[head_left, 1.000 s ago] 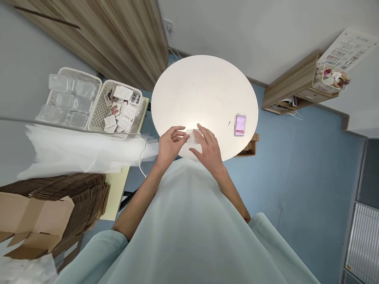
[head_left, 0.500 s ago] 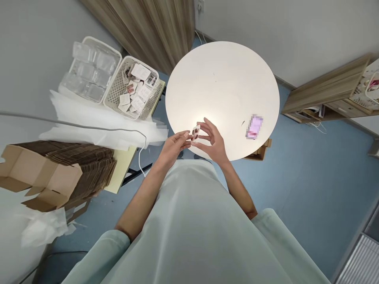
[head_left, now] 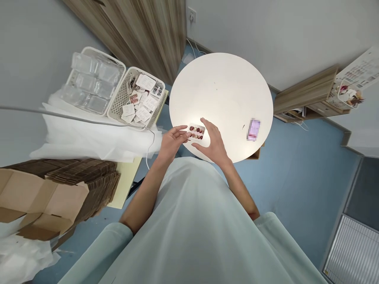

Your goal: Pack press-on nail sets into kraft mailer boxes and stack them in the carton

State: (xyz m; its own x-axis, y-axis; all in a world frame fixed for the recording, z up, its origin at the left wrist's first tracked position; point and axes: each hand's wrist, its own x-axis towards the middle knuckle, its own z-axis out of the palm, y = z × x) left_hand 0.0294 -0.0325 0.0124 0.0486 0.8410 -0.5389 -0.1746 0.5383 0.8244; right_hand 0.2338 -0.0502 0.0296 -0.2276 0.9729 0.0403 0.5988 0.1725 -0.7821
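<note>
Above the near edge of a round white table [head_left: 222, 86], my left hand [head_left: 172, 145] pinches a small white card of press-on nails [head_left: 197, 132] by its left side. Two rows of dark red and pale nails face up on the card. My right hand [head_left: 215, 142] is just to the right of the card, thumb and fingers spread apart, with a gap between it and the card. Part of the card's left edge is hidden under my left fingers.
To the left, a white basket [head_left: 117, 108] holds similar cards beside a basket of clear plastic boxes [head_left: 97, 81]. Flattened cardboard boxes [head_left: 97, 177] are stacked nearer me. A blurred purple object [head_left: 254, 129] lies on the table's right side. A wooden cabinet [head_left: 308, 88] stands farther right.
The card has turned from nearly edge-on to face up. My right hand has let go and opened beside it, while the left keeps its grip. The view has shifted slightly.
</note>
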